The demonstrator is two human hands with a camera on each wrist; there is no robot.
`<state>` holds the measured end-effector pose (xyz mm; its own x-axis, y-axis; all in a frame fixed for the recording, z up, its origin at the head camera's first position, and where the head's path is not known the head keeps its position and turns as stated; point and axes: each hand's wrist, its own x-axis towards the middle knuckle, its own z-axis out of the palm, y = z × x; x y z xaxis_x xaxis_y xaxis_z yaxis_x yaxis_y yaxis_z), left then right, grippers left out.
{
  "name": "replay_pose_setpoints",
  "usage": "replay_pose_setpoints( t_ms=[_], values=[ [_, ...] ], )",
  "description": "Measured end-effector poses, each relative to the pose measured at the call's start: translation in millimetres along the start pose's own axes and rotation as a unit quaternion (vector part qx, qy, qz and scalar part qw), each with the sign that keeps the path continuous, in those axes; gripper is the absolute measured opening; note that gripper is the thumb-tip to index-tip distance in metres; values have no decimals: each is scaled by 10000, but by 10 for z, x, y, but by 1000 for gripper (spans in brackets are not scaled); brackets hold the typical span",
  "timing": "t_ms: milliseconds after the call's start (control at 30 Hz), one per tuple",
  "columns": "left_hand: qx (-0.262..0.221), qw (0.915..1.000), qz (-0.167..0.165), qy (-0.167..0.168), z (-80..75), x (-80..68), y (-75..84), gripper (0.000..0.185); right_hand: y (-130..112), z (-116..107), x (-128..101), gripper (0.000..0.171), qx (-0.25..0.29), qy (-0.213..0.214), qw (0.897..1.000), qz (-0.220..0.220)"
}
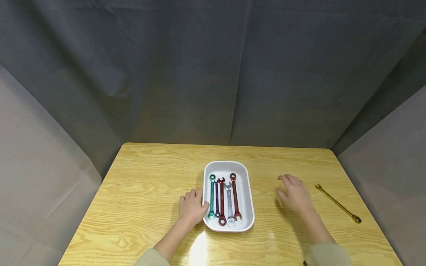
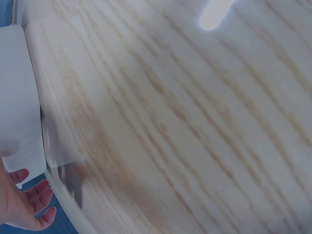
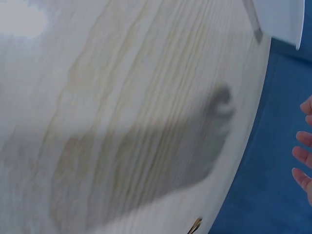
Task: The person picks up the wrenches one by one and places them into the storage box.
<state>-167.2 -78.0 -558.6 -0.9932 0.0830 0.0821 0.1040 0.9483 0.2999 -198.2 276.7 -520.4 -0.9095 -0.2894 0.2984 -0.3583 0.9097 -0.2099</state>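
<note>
My left hand point(image 1: 192, 209) grips the left wall of a white tray point(image 1: 250, 207), thumb over the rim and fingers outside it. In the left wrist view the fingers point(image 2: 43, 197) bend beside the tray's white wall point(image 2: 18, 97). Side by side in the tray lie a green wrench point(image 1: 212, 195), a small purple wrench point(image 1: 217, 199), a red wrench point(image 1: 222, 201), a silver wrench point(image 1: 229, 203) and a darker red wrench point(image 1: 235, 195). Holding nothing, my right hand point(image 1: 295, 194) hovers over the table between the tray and a gold wrench point(image 1: 337, 203), fingers loosely bent.
The wood-grain table point(image 1: 143, 184) has rounded far corners. A dark grey curtain point(image 1: 186, 85) hangs behind it, with pale grey panels point(image 1: 40, 177) at both sides. The right hand's shadow point(image 3: 165, 156) falls on the tabletop.
</note>
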Motion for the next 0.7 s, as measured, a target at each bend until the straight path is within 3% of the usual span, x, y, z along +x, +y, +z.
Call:
replay_pose_setpoints(
  t_ms=[700],
  values=[
    [-4, 10000, -48, -61, -10, -2, 2, 49, 641, -94, -325, 42, 71, 33, 9962, 873]
  ],
)
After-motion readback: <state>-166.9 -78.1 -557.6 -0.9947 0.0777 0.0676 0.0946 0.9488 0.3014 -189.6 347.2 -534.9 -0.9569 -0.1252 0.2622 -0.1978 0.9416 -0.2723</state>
